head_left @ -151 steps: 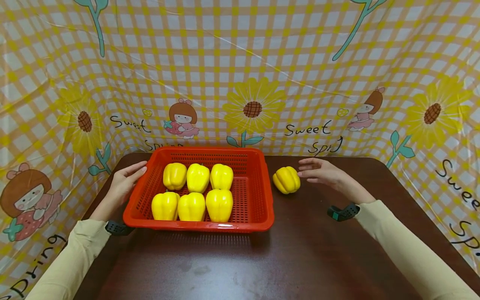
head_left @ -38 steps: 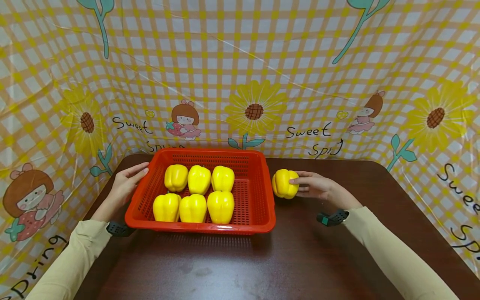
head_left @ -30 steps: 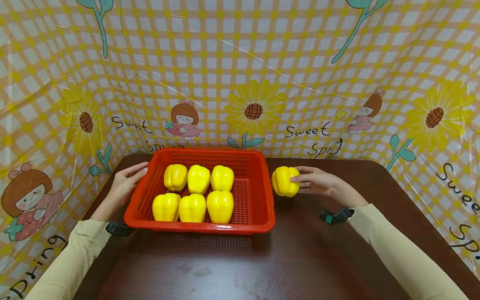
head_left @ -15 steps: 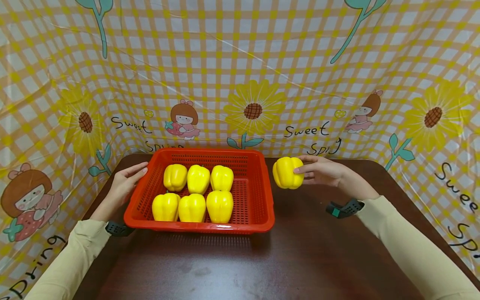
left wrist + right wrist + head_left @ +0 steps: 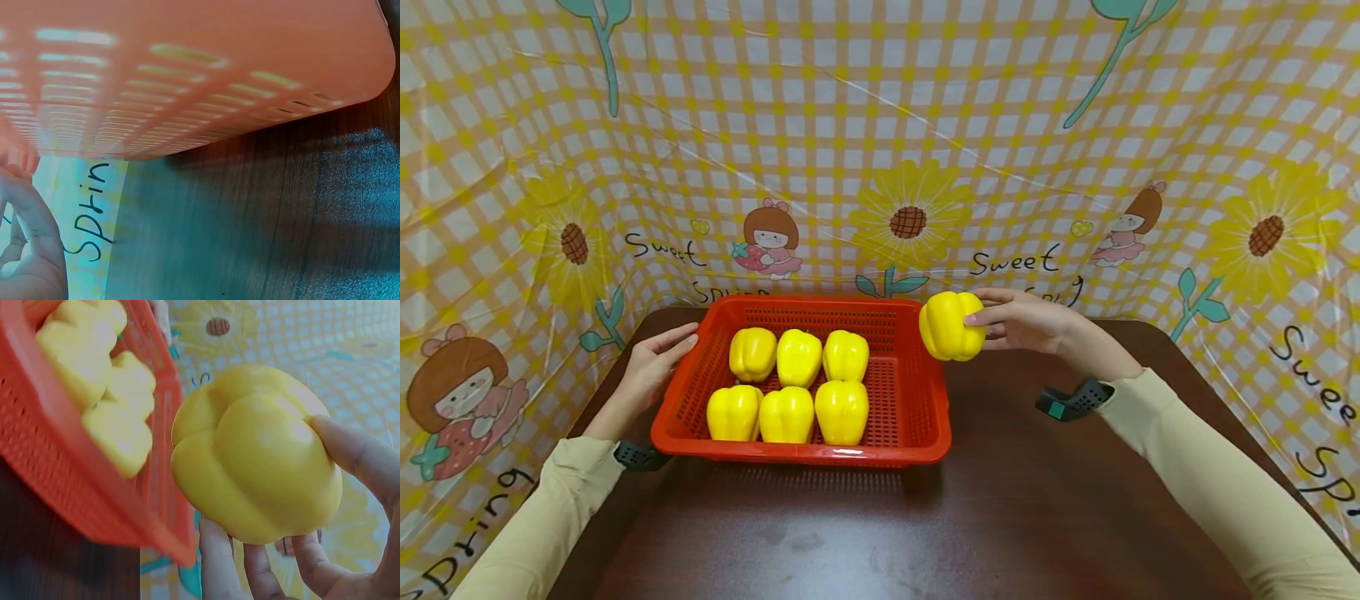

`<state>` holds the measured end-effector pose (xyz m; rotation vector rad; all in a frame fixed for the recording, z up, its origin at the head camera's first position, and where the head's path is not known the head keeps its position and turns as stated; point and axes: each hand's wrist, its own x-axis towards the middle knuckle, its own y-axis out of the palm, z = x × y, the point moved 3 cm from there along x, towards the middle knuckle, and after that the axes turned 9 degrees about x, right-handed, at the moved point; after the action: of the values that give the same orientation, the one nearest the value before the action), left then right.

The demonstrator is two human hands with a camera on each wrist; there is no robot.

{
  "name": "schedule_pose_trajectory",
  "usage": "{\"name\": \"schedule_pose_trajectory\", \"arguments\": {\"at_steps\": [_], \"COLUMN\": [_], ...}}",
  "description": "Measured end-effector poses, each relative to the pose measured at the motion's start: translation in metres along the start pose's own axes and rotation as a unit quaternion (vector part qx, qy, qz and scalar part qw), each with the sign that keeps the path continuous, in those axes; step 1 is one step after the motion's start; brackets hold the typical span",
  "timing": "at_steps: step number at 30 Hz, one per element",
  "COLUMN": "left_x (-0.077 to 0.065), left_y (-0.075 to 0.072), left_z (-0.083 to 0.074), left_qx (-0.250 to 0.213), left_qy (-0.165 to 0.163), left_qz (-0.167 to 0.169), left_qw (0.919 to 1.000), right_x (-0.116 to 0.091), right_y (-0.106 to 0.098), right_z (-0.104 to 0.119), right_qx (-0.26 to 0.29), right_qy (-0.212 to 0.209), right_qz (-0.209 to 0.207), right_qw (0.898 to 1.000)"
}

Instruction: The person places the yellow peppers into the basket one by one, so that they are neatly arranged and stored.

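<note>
My right hand (image 5: 1026,327) holds a yellow bell pepper (image 5: 951,327) at the basket's right rim, raised above the table. In the right wrist view, the thumb (image 5: 356,450) presses the side of the pepper and the other fingers support it from below. My left hand (image 5: 647,375) touches the left end of the red plastic basket (image 5: 928,408), fingertips right at its rim. Inside lie several more yellow bell peppers (image 5: 842,412) in two rows. The left wrist view has the slotted basket wall (image 5: 262,37) overhead and part of the left hand (image 5: 37,262) at the edge.
The dark brown table (image 5: 1000,517) extends in front of the basket and to its right. A checked cloth (image 5: 880,100) with sunflowers and cartoon figures rises behind and along both sides. Bare basket floor (image 5: 883,375) shows right of the peppers.
My right hand has taken hold of the single pepper on the table, lifted it, and brought it left to the basket's right rim. The left hand and basket stay put.
</note>
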<state>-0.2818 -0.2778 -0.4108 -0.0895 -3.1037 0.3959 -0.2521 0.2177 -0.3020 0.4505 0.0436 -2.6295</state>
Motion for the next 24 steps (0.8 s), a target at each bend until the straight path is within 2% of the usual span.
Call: {"name": "schedule_pose_trajectory", "arguments": {"at_steps": [16,24], "left_x": [0.002,0.003], "left_y": [0.001,-0.001], "left_z": [0.001,0.003], "left_qx": [-0.011,-0.007], "left_qy": [-0.010,-0.002], "left_qz": [0.003,0.003], "left_qw": [0.9999,1.0000], "right_x": [0.046,0.064], "right_y": [0.060,0.087], "right_z": [0.012,0.014], "right_qx": [-0.022,-0.018], "right_qy": [0.022,0.043], "right_qz": [0.027,0.030], "right_qw": [0.999,0.998]}}
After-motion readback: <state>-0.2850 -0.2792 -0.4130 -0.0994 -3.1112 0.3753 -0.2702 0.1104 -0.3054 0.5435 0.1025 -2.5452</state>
